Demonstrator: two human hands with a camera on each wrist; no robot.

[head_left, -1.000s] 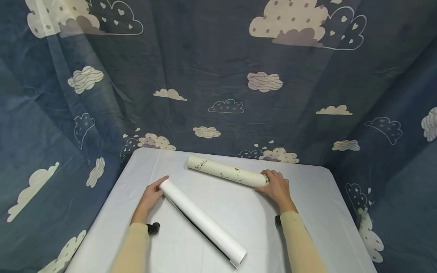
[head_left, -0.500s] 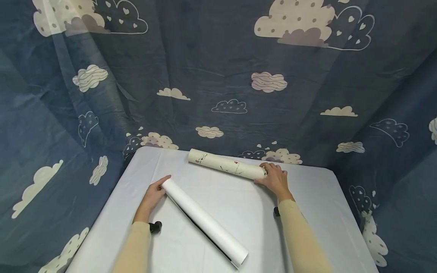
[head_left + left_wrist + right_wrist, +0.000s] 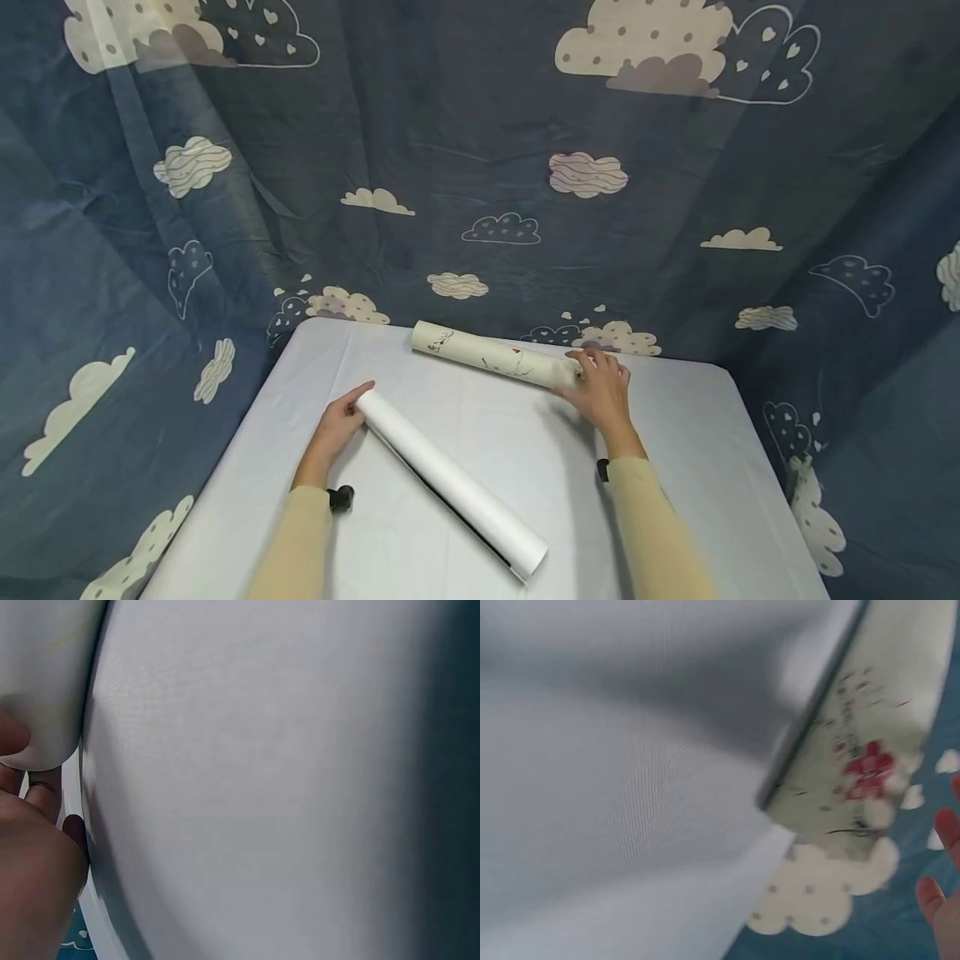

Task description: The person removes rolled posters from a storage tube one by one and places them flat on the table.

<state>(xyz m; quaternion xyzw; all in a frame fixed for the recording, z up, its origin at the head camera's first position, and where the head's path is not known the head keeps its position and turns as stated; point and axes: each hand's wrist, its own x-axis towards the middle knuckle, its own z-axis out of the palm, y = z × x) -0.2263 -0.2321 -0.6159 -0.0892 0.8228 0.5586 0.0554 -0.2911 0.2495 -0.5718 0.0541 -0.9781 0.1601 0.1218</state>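
Note:
A white roll (image 3: pixel 453 487), seemingly of paper, lies slantwise on the white table. My left hand (image 3: pixel 333 433) pinches its far left end; in the left wrist view the thumb is on the roll (image 3: pixel 52 675) and fingers curl beneath its end. Along the back edge of the table lies a cream roll (image 3: pixel 487 352) printed with thin branches and red flowers. My right hand (image 3: pixel 606 396) is at this roll's right end. In the right wrist view its spread fingers (image 3: pixel 947 829) stand apart from the flowered roll (image 3: pixel 855 750).
The white-covered table (image 3: pixel 690 483) has rounded back corners. A dark blue curtain (image 3: pixel 480 125) with cloud prints hangs behind it and at both sides. Black wrist cameras (image 3: pixel 341 498) sit on both forearms.
The cream roll has moved back to the table's rear edge with my right hand, whose fingers have now loosened from it. My left hand and the white roll have stayed nearly still.

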